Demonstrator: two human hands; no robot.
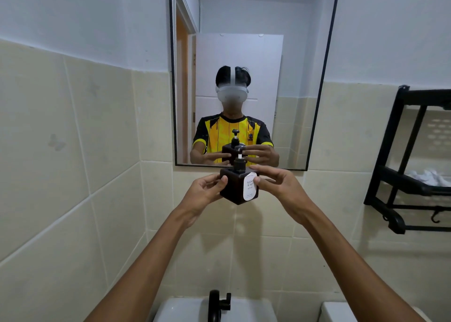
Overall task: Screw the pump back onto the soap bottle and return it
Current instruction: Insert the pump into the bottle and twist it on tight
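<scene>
A dark brown square soap bottle with a white "HAND SOAP" label is held up in front of the mirror, just below its lower edge. A black pump sits upright on the bottle's neck, its collar down on the bottle. My left hand grips the bottle's left side with thumb and fingers. My right hand holds the right side, thumb on the label, fingers behind. Both arms are stretched forward.
A black-framed mirror hangs on the tiled wall and reflects a person with the bottle. A black wall shelf with white cloth is at the right. Below are a white sink and a black tap.
</scene>
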